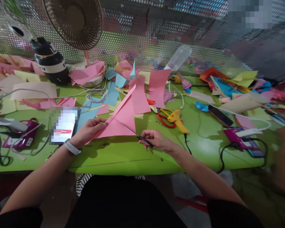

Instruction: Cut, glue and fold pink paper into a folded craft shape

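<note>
My left hand (95, 128) pinches a sheet of pink paper (123, 125) near its folded or cut strip, which slants up to the right. The paper hangs just above the green table. In my right hand (153, 139) are scissors (144, 140) with dark handles, my fingers closed round them. Their thin blades point up and left and lie across the lower right part of the pink sheet. Two more curved pink pieces (158, 88) stand behind the sheet.
A yellow glue gun (178, 121) lies right of the paper beside red-handled scissors (165, 120). A lit phone (64, 125) is at the left. Purple power strips (21, 136) with cables sit at both sides. Behind stand a fan (76, 19), a black vase (52, 63) and paper scraps.
</note>
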### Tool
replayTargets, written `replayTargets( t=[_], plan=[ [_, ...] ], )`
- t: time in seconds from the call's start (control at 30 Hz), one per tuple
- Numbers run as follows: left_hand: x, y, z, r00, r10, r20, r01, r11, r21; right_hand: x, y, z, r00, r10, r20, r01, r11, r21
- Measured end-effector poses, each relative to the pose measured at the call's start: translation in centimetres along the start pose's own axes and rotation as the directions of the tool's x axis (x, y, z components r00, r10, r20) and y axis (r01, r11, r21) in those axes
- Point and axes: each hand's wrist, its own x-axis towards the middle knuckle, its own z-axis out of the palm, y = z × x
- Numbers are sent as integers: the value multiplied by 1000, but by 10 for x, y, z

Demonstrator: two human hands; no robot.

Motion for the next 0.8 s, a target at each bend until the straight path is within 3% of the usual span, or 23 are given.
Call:
replayTargets(
  t=[0.8],
  plan=[
    [-2,-1,1,1000,17,6,-17,999,38,3,-5,10,999,-8,-51,10,998,55]
  ],
)
